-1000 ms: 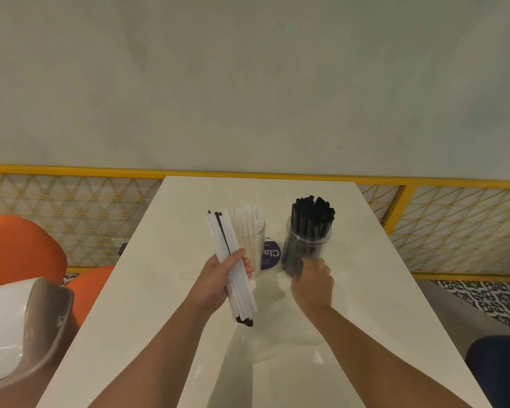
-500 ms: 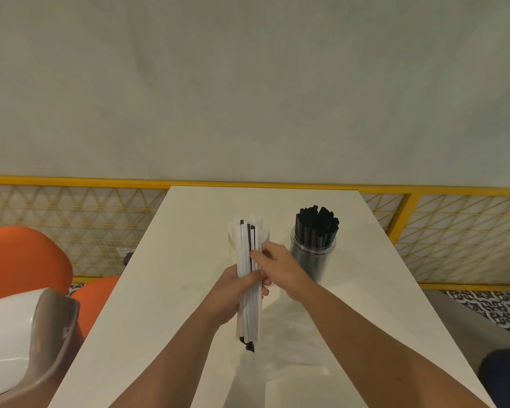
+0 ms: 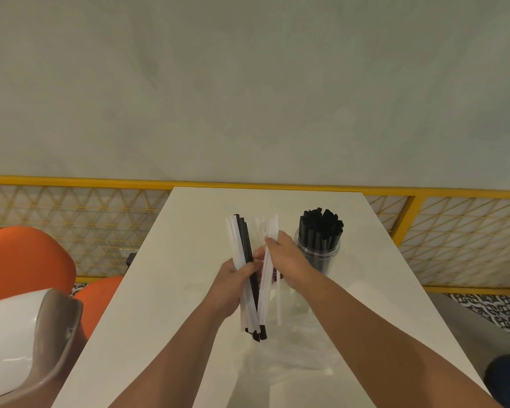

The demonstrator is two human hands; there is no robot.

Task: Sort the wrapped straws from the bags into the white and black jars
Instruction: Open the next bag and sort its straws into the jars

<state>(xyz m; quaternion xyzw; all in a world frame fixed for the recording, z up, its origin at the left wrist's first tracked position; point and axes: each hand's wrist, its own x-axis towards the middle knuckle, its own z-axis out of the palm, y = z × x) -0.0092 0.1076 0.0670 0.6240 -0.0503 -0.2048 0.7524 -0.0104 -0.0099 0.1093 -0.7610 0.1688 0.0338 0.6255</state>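
Two straw bunches are being gripped left of the black-straw jar (image 3: 318, 262): a mixed bundle (image 3: 242, 242) by the left hand (image 3: 233, 285), white straws (image 3: 266, 290) by the right hand (image 3: 289, 260).

Both arms are bare: the left forearm (image 3: 171, 348) and right forearm (image 3: 365, 328) run uncovered to the left hand (image 3: 233, 278) and right hand (image 3: 289, 260), wrists and fingers bare too.

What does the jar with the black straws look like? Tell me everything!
The jar is round and see-through, probably plastic, with no lid on. It stands upright on the white table, packed with black straws that stick out above its rim and fan out a little. The right hand, pinching white straws, covers the jar's left edge in this view; whether it touches the jar cannot be told.
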